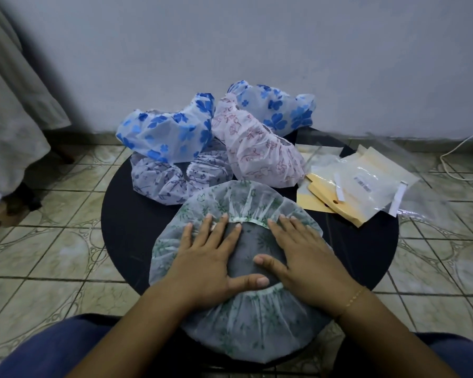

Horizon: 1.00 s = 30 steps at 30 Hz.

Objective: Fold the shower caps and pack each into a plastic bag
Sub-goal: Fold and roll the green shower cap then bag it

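Both flat, open hands, left hand and right hand, press the green shower cap smooth; folding it in half likely follows.

There is one view only, from a wide-angle camera on the person's head. It looks forward and steeply down over a round dark table that fills the middle of the frame, near enough that both forearms enter from the bottom edge. The wall stands just beyond the table's far rim, and tiled floor shows on both sides. Straight lines bow toward the edges.
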Motion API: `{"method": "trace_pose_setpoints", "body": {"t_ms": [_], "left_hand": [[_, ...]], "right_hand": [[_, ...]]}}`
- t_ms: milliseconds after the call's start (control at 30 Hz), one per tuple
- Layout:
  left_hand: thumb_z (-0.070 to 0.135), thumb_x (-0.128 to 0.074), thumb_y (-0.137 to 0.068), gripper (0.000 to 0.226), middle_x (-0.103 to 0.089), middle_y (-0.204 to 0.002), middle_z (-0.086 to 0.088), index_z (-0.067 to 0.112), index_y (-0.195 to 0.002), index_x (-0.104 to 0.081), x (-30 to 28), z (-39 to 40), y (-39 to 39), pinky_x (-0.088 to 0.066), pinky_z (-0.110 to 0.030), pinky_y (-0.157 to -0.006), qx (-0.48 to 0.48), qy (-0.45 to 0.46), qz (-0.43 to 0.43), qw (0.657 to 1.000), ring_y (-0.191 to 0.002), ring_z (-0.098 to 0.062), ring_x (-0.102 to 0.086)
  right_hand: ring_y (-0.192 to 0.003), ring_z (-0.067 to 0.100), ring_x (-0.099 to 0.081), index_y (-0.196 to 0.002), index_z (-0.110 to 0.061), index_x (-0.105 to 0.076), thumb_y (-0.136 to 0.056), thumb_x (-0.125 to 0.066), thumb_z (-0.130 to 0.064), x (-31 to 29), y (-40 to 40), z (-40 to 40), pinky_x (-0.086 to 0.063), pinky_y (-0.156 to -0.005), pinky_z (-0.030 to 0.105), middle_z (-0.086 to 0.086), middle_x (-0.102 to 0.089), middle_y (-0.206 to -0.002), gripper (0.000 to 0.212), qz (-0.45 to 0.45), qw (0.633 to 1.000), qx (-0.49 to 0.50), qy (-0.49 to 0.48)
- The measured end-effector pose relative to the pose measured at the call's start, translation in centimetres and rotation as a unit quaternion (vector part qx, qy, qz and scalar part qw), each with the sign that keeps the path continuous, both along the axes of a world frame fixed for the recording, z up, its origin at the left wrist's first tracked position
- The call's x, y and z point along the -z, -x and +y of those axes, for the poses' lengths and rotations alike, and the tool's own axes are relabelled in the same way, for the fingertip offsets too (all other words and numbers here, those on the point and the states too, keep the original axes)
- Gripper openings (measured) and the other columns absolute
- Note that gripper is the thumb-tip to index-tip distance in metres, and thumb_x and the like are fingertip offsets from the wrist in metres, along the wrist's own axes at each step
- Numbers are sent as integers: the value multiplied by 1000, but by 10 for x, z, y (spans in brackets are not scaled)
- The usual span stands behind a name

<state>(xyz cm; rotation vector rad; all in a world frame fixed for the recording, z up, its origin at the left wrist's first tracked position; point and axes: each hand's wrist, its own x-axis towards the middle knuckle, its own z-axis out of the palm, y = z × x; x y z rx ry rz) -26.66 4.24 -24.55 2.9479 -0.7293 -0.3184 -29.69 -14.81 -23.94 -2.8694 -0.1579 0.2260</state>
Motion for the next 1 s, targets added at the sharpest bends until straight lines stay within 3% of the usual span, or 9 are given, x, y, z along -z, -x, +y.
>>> {"method": "trace_pose_setpoints", "body": {"t_ms": [100,200,267,400,500,667,833,933,1000], "left_hand": [[94,6,-51,112,18,-157,6,38,-147,12,-5,-10,6,5,-47,-116,-35,34,-3,999,-145,-18,13],[88,8,-56,106,5,-159,5,37,-148,6,-14,-17,1,-13,-44,-111,-51,30,-93,994,-143,-19,-10],[78,9,-64,95,-2,-158,5,36,-149,0,-17,-21,-8,-12,-40,-107,-39,25,-149,988,-140,-19,-13],[59,-17,-95,64,8,-159,7,32,-150,0,-11,-30,-20,7,-37,-115,5,24,-116,993,-145,-13,11],[51,-17,-98,61,15,-158,5,30,-150,8,-1,-32,-20,12,-36,-115,5,6,-79,997,-143,-15,22],[56,-14,-96,61,17,-157,7,35,-148,11,5,-31,-21,6,-39,-118,-20,-11,-53,998,-144,-17,19],[60,-14,-94,61,4,-159,8,39,-149,1,-5,-36,-19,-8,-41,-116,-47,-31,-45,997,-146,-19,2],[65,-14,-92,62,-13,-157,5,40,-148,-12,-14,-37,-12,-20,-42,-111,-73,-39,-56,995,-142,-23,-15],[68,-14,-90,62,-23,-152,3,41,-146,-20,-18,-35,-4,-28,-40,-107,-100,-34,-60,993,-137,-24,-22]], "right_hand": [[-144,8,-2,-149,-31,-14,-88,-22,-66,-12,-2,-10,3,-115,27,-8,-10,-158,70,-35,999,1,7],[-142,12,-14,-145,-26,-30,-96,-26,-53,-21,-1,-5,-2,-114,25,-4,-24,-154,56,-101,995,17,4],[-142,15,-15,-144,-23,-33,-98,-27,-48,-20,-2,4,-5,-114,26,0,-25,-154,53,-121,992,31,-6],[-145,15,6,-150,-21,-14,-99,-21,-49,-9,-6,14,4,-117,31,1,0,-159,59,-89,995,45,-11],[-143,12,19,-150,-22,3,-97,-13,-54,-1,-7,13,10,-117,36,-2,14,-157,65,-51,998,40,16],[-143,10,16,-150,-25,6,-94,-8,-59,7,-8,8,11,-117,36,-3,13,-158,67,-26,998,40,27],[-144,8,12,-150,-27,2,-96,-10,-57,6,-12,1,10,-117,34,-7,8,-158,63,-30,999,11,19],[-145,13,-9,-148,-23,-22,-99,-19,-48,-1,-12,-3,0,-116,32,-2,-15,-157,56,-84,996,-14,4],[-129,20,-46,-128,-19,-56,-92,-29,-43,-8,-8,1,-29,-108,36,3,-53,-136,51,-179,983,-10,29]]}}
